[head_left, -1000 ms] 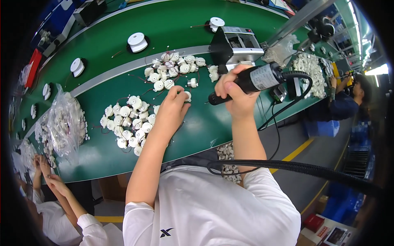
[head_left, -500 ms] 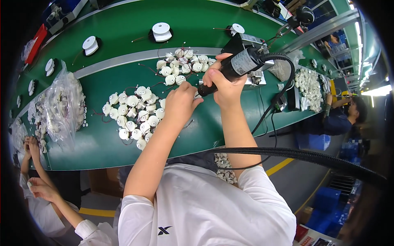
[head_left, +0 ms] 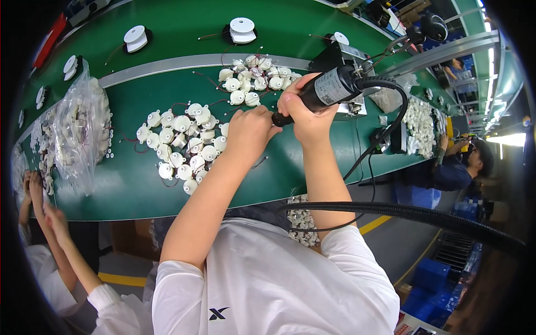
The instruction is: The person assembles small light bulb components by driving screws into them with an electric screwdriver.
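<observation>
My right hand (head_left: 310, 117) is wrapped round a black electric screwdriver (head_left: 330, 88) that slants down to the left, its cable leaving the upper end. At the screwdriver's nose, my left hand (head_left: 249, 134) is closed with the fingers pressed together. Whatever those fingers pinch is hidden. Nearest the left hand, a loose cluster of small round white motors (head_left: 181, 146) with dark red wires lies on the green worktable (head_left: 131, 192). Behind both hands is a second group of the same white motors (head_left: 245, 84).
Beyond a metal rail, a green belt (head_left: 184, 28) carries white spools on black bases (head_left: 242, 30). A plastic bag of parts (head_left: 84, 134) lies at left, beside a co-worker's hands (head_left: 56, 220). Right are a metal box (head_left: 352, 106), black cables (head_left: 402, 215) and white parts (head_left: 420, 125).
The spools on the belt have shifted right in view, and the whole view has tilted a little. My hands stay together at the screwdriver's nose. The co-worker's nearer hand at left has moved up.
</observation>
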`<state>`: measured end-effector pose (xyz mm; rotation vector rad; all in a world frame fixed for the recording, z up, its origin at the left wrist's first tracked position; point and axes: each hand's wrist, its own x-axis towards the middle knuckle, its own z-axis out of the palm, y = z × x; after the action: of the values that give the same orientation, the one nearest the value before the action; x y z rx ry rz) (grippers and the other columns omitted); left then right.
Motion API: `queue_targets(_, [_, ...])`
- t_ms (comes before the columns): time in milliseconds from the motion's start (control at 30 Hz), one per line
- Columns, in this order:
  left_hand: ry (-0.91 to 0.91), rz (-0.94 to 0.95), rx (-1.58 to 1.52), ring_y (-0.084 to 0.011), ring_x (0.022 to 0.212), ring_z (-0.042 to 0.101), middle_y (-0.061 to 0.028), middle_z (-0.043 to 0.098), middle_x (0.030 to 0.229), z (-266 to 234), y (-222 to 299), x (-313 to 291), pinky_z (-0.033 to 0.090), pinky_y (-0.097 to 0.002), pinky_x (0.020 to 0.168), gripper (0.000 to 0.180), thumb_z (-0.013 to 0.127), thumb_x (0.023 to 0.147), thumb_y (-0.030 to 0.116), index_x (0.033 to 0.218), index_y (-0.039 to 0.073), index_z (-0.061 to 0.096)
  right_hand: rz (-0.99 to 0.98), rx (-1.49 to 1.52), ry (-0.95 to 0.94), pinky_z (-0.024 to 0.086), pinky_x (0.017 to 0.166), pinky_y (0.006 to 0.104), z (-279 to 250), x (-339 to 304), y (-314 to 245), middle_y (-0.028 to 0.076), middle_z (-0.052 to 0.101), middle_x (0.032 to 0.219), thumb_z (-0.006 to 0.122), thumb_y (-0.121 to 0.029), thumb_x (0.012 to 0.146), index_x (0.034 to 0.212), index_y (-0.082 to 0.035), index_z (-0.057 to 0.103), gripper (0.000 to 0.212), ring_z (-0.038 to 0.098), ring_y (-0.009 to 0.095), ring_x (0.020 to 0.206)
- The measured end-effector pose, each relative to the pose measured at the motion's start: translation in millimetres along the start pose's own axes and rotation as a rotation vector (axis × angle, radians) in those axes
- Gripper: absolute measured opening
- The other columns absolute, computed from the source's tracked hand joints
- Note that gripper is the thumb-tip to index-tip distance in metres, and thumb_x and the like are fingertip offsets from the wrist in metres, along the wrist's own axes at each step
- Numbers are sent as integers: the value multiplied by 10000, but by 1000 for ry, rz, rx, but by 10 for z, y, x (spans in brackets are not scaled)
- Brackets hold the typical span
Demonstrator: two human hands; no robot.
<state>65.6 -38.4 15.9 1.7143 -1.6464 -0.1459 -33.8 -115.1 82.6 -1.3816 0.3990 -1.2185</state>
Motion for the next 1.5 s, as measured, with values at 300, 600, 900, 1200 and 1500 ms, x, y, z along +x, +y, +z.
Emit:
queue_targets(300, [-57, -16, 16, -266, 781, 658, -59, 658, 831, -22, 28, 31, 454, -409, 712, 262, 813, 717, 248, 828, 55, 675, -49, 61, -45, 458, 515, 347, -110, 32, -47, 73, 549, 681, 654, 24, 797, 1129, 18, 514, 360, 520, 178, 526])
queue_targets(600, [-317, 110, 226, -243, 941, 602, -48, 646, 864, -598, 118, -60, 403, -389, 859, 245, 809, 647, 220, 807, 84, 682, -369, -38, 337, 450, 519, 345, -1413, 393, -954, 69, 517, 665, 652, 5, 846, 1118, 17, 535, 296, 483, 166, 528])
queue_targets(900, [-369, 72, 147, -262, 1102, 583, -92, 600, 1144, -606, 272, 67, 415, -414, 941, 613, 831, 649, 121, 1223, 74, 621, -315, 5, 353, 464, 496, 354, -1669, 585, -794, 90, 582, 713, 637, 90, 823, 1066, 58, 563, 256, 537, 188, 515])
queue_targets(1200, [-381, 46, -152, -310, 890, 640, -136, 636, 985, -220, 149, 76, 527, -388, 745, 361, 786, 704, 32, 1044, 16, 664, -273, -82, 302, 470, 521, 318, -1569, 496, -650, 100, 604, 708, 649, 122, 789, 1008, 40, 564, 248, 558, 183, 533])
queue_targets(1500, [-212, 124, -221, -335, 945, 618, -142, 649, 955, -159, 75, -16, 509, -408, 815, 352, 817, 678, 68, 962, -21, 628, -71, 39, 263, 463, 506, 346, -1220, 61, -685, 113, 555, 658, 628, 91, 767, 985, 20, 517, 255, 527, 192, 509])
